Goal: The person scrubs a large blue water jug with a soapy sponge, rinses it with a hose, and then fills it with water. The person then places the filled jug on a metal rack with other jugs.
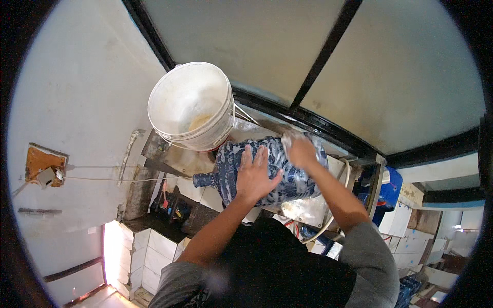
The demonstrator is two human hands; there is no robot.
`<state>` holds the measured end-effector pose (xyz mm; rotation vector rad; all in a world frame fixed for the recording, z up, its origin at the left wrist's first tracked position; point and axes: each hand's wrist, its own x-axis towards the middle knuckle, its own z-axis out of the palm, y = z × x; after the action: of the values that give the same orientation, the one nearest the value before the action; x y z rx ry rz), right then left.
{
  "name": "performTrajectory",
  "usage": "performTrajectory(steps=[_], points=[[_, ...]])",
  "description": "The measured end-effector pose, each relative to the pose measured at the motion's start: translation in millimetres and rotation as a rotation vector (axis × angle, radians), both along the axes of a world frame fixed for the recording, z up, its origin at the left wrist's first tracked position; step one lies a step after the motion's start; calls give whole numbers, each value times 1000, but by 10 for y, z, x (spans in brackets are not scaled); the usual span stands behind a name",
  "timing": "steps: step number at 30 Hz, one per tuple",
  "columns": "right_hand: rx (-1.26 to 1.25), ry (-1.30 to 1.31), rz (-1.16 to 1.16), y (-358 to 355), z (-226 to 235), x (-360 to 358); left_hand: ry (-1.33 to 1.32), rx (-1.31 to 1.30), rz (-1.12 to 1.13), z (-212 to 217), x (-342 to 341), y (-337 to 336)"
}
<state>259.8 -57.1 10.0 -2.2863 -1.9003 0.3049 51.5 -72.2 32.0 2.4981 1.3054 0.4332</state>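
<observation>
A large blue water jug (277, 174), streaked with white suds, lies on its side on the work surface. Its narrow neck (203, 180) points left. My left hand (255, 177) rests flat on the jug's near the shoulder end, fingers spread, soap on the fingertips. Toward the jug's base, my right hand (302, 152) presses a white, sudsy, cloth-like piece (289, 139) against the upper side. Motion blurs that hand a little, and its fingers partly hide the piece.
Left of the jug stands a white bucket (163, 105) with something tan at its bottom. A pale hose (347, 177) curves past the jug's base. Behind runs a dark-framed window (328, 66). A blue container (391, 187) is at right; a socket with a plug (47, 177) is on the left wall.
</observation>
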Motion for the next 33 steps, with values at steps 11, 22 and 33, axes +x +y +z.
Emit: performTrajectory(steps=[11,22,33], points=[[-477,17,12,702,44,-322,-45,-52,-13,-47,-62,-37],[-521,69,174,945,-371,-86,-158,-49,21,-97,-40,-130],[-160,-116,62,179,-108,-205,-182,-188,139,40,-575,306]])
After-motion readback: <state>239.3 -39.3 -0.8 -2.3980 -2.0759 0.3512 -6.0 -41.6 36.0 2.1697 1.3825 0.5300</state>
